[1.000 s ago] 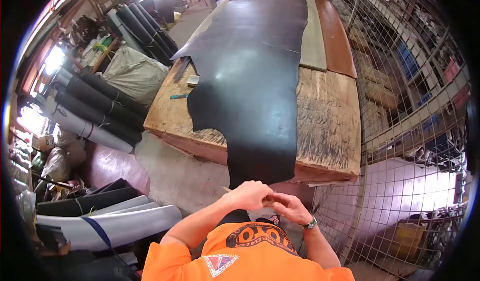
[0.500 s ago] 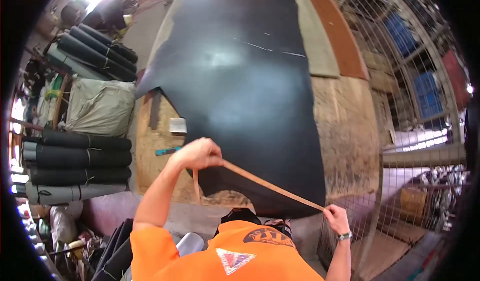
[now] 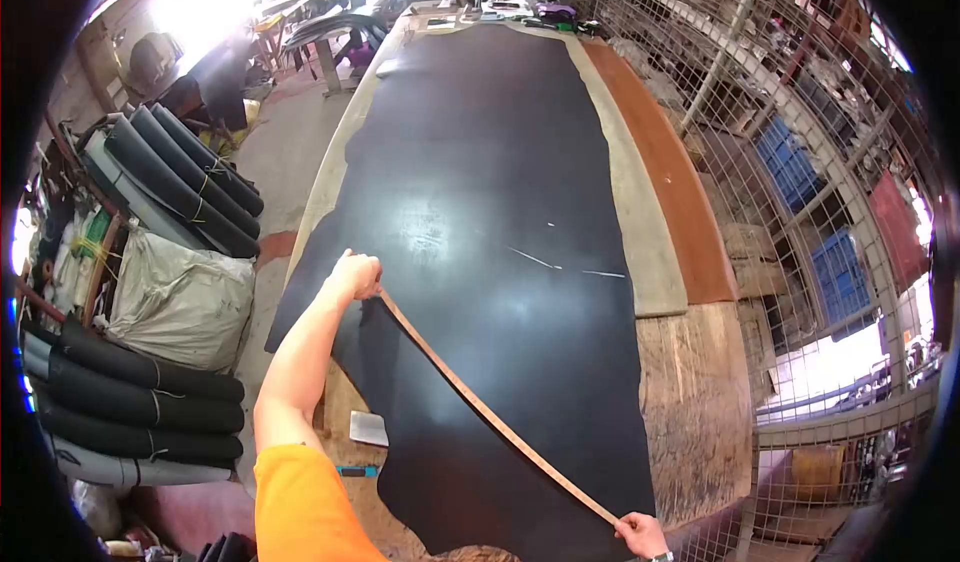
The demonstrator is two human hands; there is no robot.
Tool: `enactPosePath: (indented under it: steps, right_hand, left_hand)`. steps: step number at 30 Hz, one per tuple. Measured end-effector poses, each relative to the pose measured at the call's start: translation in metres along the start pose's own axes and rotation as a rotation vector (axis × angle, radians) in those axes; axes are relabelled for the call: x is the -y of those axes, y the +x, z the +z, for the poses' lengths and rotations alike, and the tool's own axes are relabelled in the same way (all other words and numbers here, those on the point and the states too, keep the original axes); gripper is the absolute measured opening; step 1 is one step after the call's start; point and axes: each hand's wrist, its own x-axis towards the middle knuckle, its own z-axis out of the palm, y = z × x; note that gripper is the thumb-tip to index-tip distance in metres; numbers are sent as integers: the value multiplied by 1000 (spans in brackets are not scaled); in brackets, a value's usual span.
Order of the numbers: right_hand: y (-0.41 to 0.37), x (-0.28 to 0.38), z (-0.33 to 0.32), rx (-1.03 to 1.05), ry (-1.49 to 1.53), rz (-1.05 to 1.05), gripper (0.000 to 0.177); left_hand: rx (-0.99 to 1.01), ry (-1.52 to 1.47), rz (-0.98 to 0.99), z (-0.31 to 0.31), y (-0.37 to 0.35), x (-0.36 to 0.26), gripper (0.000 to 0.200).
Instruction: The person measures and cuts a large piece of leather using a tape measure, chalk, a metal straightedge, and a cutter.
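Right hand: the right hand (image 3: 643,534) is nearest, low at the near table edge, with its fingers pinched together on the near end of the long thin tan strip (image 3: 490,414).
Strip axis: it is pulled taut and straight, running diagonally from near-right to far-left, and lies on or just above the hide.
Left hand: the left hand (image 3: 355,277) is farther out at the hide's left edge, closed in a fist on the strip's far end.
Where the strip lies: across the near part of the large black leather hide (image 3: 480,192), with a hand at each end and neither nearer its middle.
Hide axis: lengthwise down the worn wooden table (image 3: 690,412), away from the person.
Beside the left arm: a small grey block (image 3: 368,428) and a teal tool (image 3: 357,471), both on bare wood and apart from the strip.
Under the hide, right side: a beige sheet (image 3: 640,252), then a red-brown sheet (image 3: 670,182).
Counts: one strip, one hide, two hands, one block, one tool, three pale chalk marks (image 3: 535,258).
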Motion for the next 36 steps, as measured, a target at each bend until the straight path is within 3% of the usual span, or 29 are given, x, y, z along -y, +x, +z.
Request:
enactPosePath:
  steps: [2,5,8,9,11,14,25,36]
  right_hand:
    - [8,33,4,35,16,-58,21]
    - [32,50,23,29,63,-49,20]
    - [43,71,35,12,78,-82,18]
    - [46,77,37,8,75,-90,17]
    - [54,60,45,27,100,17,17]
    - [59,48,55,-12,56,87,18]
    - [90,80,59,-19,150,49,17]
    - [102,86,68,24,230,48,18]
  left_hand:
    - [15,77,-59,-5,25,15,23]
    - [-302,288,-136,15,52,34,36]
    - [-702,-14,-297,55,53,9,50]
    - [-701,-114,-286,64,40,-8,61]
    - [-660,-382,-162,98,16,-35,65]
    - [-585,-353,-127,125,-2,-57,70]
    - [-546,-281,-326,104,87,18,67]
    - [-433,-291,-392,80,121,24,70]
